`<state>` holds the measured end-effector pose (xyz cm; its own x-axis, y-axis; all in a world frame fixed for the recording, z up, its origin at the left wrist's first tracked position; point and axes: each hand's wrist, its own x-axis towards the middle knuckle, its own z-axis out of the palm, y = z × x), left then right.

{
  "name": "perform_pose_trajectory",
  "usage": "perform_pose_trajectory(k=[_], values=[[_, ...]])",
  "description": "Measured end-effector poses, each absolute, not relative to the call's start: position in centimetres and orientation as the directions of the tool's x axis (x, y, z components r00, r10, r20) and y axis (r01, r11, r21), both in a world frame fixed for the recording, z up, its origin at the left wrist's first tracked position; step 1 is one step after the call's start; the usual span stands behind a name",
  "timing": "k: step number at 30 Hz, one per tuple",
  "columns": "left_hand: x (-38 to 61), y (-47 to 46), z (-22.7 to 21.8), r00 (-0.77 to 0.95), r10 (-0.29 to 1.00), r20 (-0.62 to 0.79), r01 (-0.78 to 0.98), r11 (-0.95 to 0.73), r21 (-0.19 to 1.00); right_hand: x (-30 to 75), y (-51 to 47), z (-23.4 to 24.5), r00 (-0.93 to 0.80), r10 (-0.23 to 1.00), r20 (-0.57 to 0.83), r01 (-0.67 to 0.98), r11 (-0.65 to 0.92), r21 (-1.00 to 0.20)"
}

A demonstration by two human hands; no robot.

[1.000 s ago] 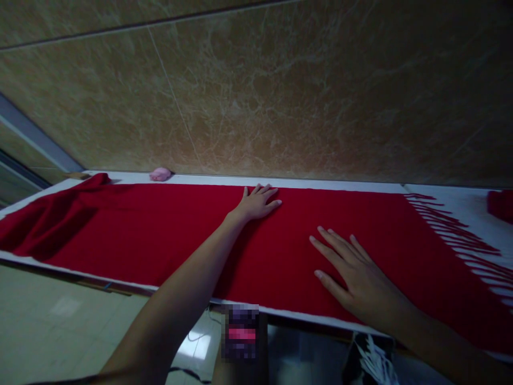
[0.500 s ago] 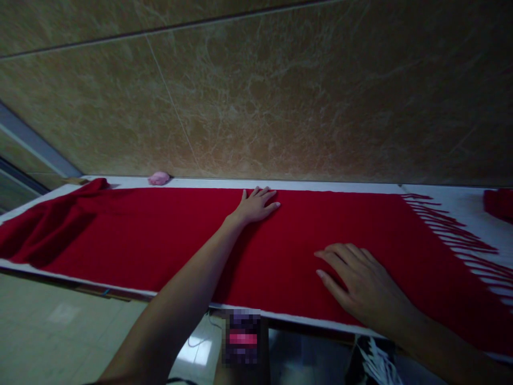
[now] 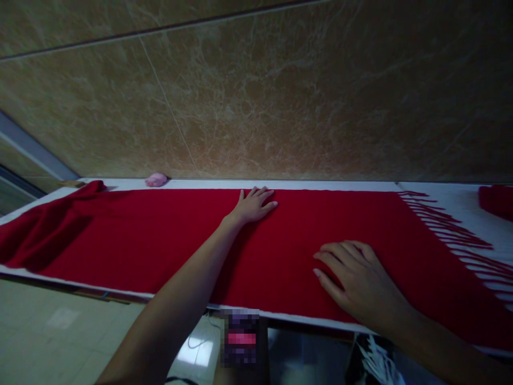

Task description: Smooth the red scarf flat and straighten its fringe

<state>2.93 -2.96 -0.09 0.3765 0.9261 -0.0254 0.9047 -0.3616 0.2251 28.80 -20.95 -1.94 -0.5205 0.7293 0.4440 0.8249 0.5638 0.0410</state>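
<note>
A long red scarf is spread along a narrow white-topped table. Its fringe fans out at the right, while the left end lies in loose folds. My left hand rests flat on the scarf close to its far edge, fingers spread. Over the scarf's right half is my right hand, palm down, the fingers slightly bent and the thumb apart from them. It holds nothing; whether its fingertips touch the cloth I cannot tell.
A pink lump, perhaps cloth, sits at the table's back edge. Another red piece of fabric lies at the far right. Behind the table rises a marbled tile wall. White fringe-like strands hang below the front edge.
Almost nothing differs. My right hand's fingers look slightly more bent, and the view has shifted a little. My left hand stays in place on the scarf.
</note>
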Motion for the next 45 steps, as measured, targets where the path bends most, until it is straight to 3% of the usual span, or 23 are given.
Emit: perform_pose_trajectory(k=[6, 11, 16, 21, 26, 31, 36, 39, 45], values=[[2.9, -2.9, -0.2, 0.381, 0.924, -0.021, 0.904, -0.367, 0.217, 28.9, -20.9, -2.2, -0.443, 0.763, 0.47, 0.854, 0.519, -0.037], [2.8, -2.8, -0.4, 0.38, 0.925, -0.009, 0.903, -0.368, 0.222, 28.9, -20.8, -2.1, -0.496, 0.751, 0.436, 0.836, 0.548, 0.008], [2.8, -2.7, -0.4, 0.384, 0.923, -0.004, 0.9, -0.373, 0.225, 28.9, -20.8, -2.2, -0.438, 0.782, 0.442, 0.856, 0.514, -0.062], [2.9, -2.8, -0.3, 0.378, 0.926, -0.006, 0.903, -0.367, 0.221, 28.9, -20.9, -2.0, -0.48, 0.771, 0.419, 0.845, 0.535, -0.015], [3.1, -3.1, 0.1, 0.365, 0.931, -0.016, 0.91, -0.353, 0.217, 28.8, -21.1, -1.9, -0.411, 0.795, 0.446, 0.871, 0.487, -0.064], [3.3, -3.3, 0.5, 0.356, 0.934, -0.029, 0.914, -0.341, 0.222, 28.6, -21.1, -1.8, -0.447, 0.804, 0.392, 0.864, 0.502, -0.044], [3.2, -3.1, 0.2, 0.366, 0.931, -0.013, 0.907, -0.353, 0.228, 28.6, -21.0, -1.7, -0.432, 0.806, 0.405, 0.855, 0.509, -0.099], [3.1, -2.9, -0.2, 0.376, 0.926, 0.0, 0.904, -0.367, 0.22, 28.6, -21.1, -1.7, -0.393, 0.847, 0.357, 0.875, 0.464, -0.137], [2.8, -2.4, -0.7, 0.381, 0.925, 0.002, 0.906, -0.374, 0.198, 28.8, -20.7, -1.2, -0.385, 0.915, 0.117, 0.883, 0.403, -0.242]])
